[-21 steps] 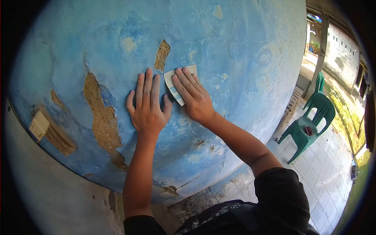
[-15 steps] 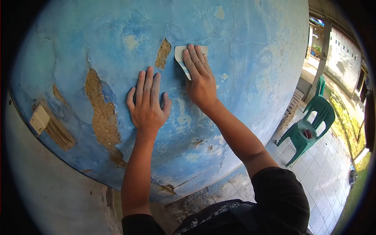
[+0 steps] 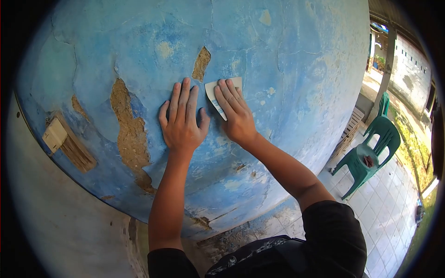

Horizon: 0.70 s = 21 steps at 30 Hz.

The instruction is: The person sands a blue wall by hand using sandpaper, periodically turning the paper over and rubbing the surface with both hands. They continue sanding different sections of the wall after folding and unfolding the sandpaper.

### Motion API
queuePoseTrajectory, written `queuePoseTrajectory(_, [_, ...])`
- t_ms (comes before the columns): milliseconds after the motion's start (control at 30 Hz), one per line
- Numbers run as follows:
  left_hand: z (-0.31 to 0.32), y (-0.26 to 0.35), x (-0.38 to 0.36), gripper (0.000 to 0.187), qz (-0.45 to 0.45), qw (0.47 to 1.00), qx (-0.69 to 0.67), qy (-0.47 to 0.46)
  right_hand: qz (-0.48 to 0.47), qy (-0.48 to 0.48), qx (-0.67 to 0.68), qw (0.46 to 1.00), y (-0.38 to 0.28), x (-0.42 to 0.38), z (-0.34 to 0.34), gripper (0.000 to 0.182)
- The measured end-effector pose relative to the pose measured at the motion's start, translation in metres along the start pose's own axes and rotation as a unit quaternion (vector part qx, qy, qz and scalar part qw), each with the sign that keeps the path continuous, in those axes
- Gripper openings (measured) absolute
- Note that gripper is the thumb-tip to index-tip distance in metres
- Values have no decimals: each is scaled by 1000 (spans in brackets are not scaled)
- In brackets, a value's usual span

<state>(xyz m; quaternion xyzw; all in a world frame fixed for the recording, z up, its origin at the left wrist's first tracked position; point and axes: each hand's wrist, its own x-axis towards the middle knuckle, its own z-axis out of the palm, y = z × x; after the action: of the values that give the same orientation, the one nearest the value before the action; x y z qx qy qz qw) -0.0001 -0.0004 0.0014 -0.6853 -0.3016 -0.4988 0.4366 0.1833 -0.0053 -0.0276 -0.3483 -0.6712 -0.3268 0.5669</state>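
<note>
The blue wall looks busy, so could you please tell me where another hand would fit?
The blue wall is free right of the right hand and above the small chipped hole. Crowded: between the left hand and the sheet, and around the pale plate.

Single view, from camera worn on my head, looking forward and down past my black sleeves (image 3: 331, 227) at lower frame. Faces blue wall (image 3: 301, 102) up close, near enough that my left hand (image 3: 183, 118) and right hand (image 3: 237, 111) reach it, mid-frame. Wide lens, dark rounded edges. Green chair (image 3: 366, 156), tiled floor (image 3: 376, 208) farther off, frame right.
</note>
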Motion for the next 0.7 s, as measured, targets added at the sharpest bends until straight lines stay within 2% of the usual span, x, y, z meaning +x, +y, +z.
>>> queuePoseTrajectory(33, [-1,0,-1,50,2,1000,1,-2,-32,-10,-1,999,11,-1,-5,67])
queuePoseTrajectory(100, [2,-2,3,49,3,1000,4,3,-28,9,-18,999,26,16,-9,68])
queuePoseTrajectory(200, [3,-2,2,49,4,1000,3,8,0,55,-51,997,23,46,-8,71])
queuePoseTrajectory(267, [1,-1,1,49,3,1000,0,8,55,112,-30,992,9,43,2,72])
queuePoseTrajectory(333, [1,0,2,49,1,1000,0,7,61,101,-17,993,4,21,6,72])
queuePoseTrajectory(400, [1,0,0,49,0,1000,-1,4,4,31,-19,999,10,10,-6,72])
queuePoseTrajectory(433, [2,-1,0,49,3,1000,-1,10,-11,25,-29,999,17,16,-13,73])
queuePoseTrajectory(467, [3,-2,0,48,6,1000,-2,13,-11,26,-30,999,22,25,-13,73])
queuePoseTrajectory(567, [4,-2,0,46,5,1000,1,12,22,110,-7,994,20,48,-4,73])
queuePoseTrajectory(700, [4,-2,-1,46,5,1000,-9,17,8,67,-22,997,9,18,-1,72])
